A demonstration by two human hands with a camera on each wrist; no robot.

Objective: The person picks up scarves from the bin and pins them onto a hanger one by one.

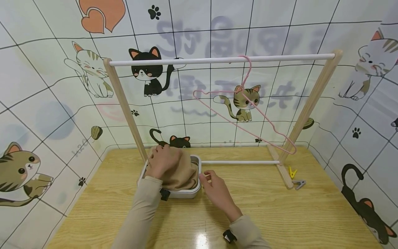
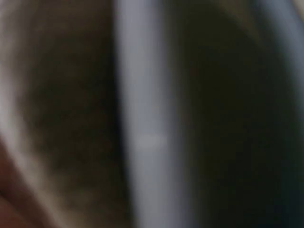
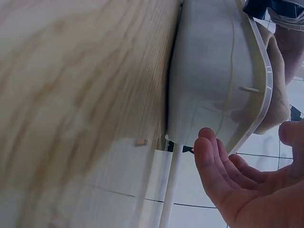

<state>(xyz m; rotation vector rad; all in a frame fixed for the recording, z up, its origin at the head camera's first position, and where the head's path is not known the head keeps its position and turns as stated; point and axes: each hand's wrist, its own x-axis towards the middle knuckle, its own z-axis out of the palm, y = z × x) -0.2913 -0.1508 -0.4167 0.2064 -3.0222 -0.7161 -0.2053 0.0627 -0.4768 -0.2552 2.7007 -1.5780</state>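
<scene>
Ok, L hand (image 1: 162, 160) on 1 cloth (image 1: 181, 176), R hand (image 1: 217, 191) nr 1 bin (image 1: 184, 195).

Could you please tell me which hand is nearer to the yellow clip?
Right. The right hand is beside the white bin, to the left of the yellow clip and apart from it; the left hand is farther off, on the tan cloth in the bin.
</scene>
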